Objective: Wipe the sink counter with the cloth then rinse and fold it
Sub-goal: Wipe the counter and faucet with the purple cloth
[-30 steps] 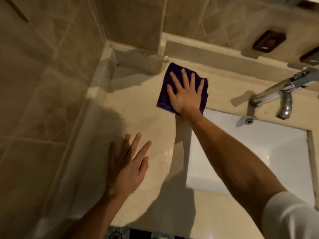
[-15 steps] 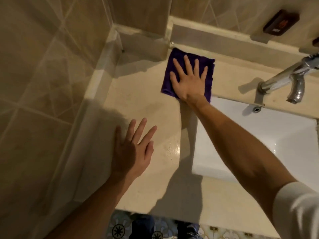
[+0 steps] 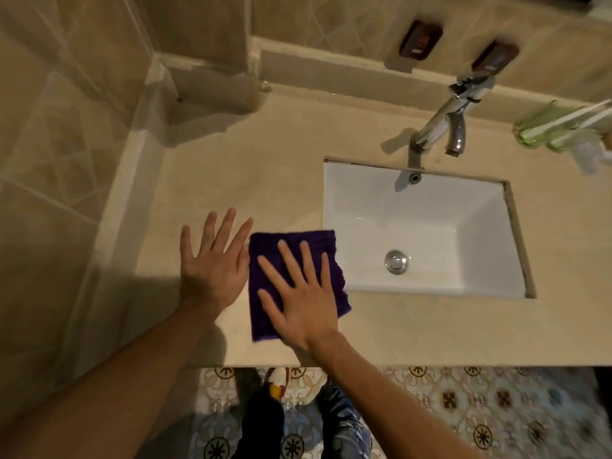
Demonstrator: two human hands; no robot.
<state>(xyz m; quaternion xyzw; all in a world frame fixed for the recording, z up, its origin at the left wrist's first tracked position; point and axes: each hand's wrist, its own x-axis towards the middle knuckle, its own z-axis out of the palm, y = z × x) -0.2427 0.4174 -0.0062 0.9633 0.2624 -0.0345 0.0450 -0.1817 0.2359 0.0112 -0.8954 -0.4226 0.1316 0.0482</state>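
Item: purple cloth [image 3: 294, 260] — I log it flat on the counter [image 3: 265, 180], near front edge, just left of the sink [image 3: 430, 207]. Right hand [image 3: 299, 299] — fingers straight, pressing it, nothing gripped. Left hand [image 3: 212, 263] — flat beside it, empty.

cloth [image 3: 291, 256] dragged from back corner, frontward

No legible text; marks on two dark wall plaques [image 3: 421, 39] blurred.
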